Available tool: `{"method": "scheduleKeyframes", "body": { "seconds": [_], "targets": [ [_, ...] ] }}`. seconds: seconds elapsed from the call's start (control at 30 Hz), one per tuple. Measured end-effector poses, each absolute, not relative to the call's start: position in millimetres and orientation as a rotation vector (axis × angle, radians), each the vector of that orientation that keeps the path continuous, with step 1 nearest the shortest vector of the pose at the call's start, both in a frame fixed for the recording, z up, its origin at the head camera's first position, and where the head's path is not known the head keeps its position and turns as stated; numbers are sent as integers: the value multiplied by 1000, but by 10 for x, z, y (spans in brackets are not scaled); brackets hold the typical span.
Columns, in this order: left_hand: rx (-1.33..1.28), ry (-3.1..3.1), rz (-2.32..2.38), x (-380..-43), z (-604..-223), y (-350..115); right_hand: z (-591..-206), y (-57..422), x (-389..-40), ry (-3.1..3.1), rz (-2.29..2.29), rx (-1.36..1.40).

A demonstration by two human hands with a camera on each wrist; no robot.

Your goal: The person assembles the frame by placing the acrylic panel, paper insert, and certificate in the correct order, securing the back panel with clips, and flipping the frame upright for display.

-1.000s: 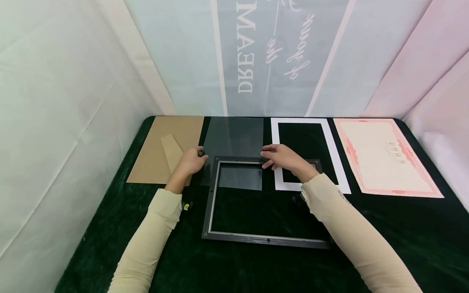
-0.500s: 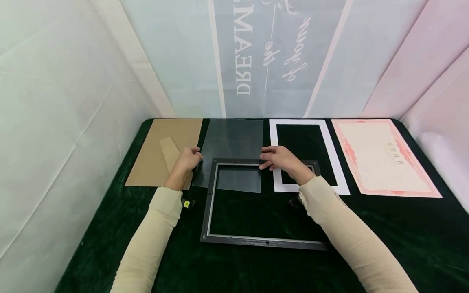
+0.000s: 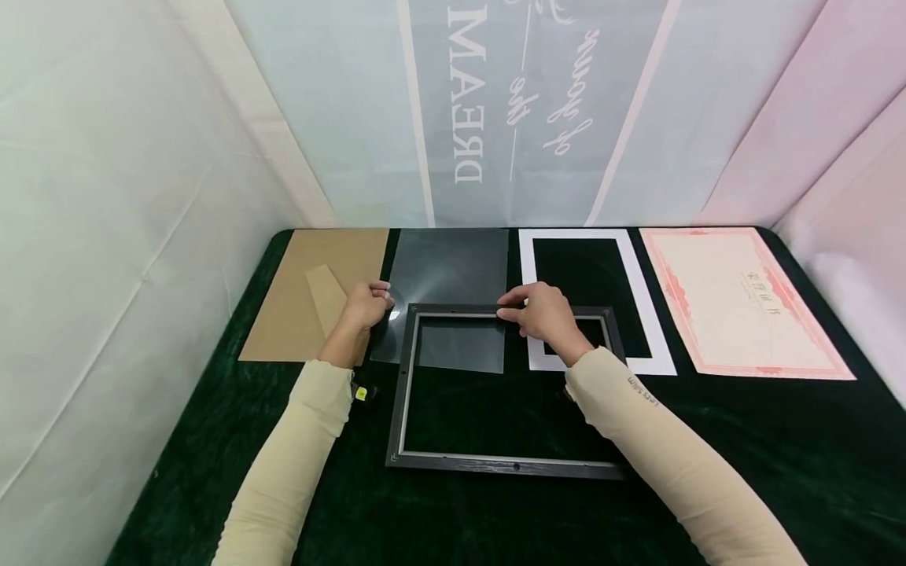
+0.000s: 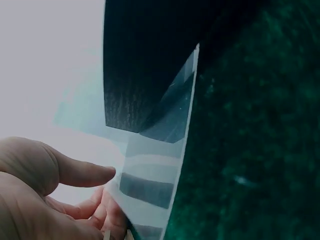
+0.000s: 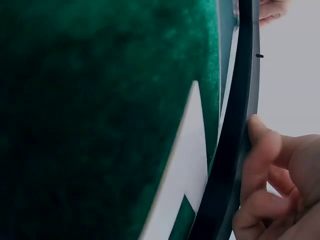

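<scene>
At the left edge of a clear plastic sheet (image 3: 453, 263), my left hand (image 3: 365, 306) pinches the rim between thumb and curled fingers, and the sheet shows a bend and glare there. In the left wrist view the thumb (image 4: 90, 172) lies close over the sheet's edge. A dark grey picture frame (image 3: 517, 465) overlaps the near part of the sheet. My right hand (image 3: 545, 314) hovers over the frame's far rail, with thumb and index fingertips apart, right at the rail and near the sheet's right edge. In the right wrist view its loosely bent fingers (image 5: 262, 155) are beside the frame.
To the left lies a brown backing board (image 3: 283, 314) with a stand flap (image 3: 325, 295). A white mat border (image 3: 654, 330) sits beyond the frame's right side, beside a pink-bordered certificate (image 3: 750, 306). Dark green cloth (image 3: 510, 527) covers the table; a fabric wall (image 3: 382, 118) stands behind.
My left hand has shifted slightly left, and glare has appeared on the sheet beside it. My right hand has turned, bringing its thumb and index finger to the frame's far rail.
</scene>
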State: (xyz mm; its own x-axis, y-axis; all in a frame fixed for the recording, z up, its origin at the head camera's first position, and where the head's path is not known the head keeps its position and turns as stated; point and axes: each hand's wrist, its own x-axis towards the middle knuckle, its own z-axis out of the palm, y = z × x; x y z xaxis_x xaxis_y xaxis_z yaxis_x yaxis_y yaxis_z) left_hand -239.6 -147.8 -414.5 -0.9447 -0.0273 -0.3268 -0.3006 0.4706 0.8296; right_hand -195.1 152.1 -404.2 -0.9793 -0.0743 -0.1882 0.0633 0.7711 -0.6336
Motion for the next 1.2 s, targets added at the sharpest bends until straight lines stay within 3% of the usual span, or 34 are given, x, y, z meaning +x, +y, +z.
{"method": "scheduleKeyframes", "body": {
  "seconds": [0.57, 1.2],
  "targets": [
    [-423, 2250, 1933, -2372, -4047, -1572, -4049, 1552, -1934, 2957, -897, -91],
    [-353, 2618, 1959, -2114, -3573, -1771, -4026, 1642, -1876, 3039, -911, -311]
  ]
}}
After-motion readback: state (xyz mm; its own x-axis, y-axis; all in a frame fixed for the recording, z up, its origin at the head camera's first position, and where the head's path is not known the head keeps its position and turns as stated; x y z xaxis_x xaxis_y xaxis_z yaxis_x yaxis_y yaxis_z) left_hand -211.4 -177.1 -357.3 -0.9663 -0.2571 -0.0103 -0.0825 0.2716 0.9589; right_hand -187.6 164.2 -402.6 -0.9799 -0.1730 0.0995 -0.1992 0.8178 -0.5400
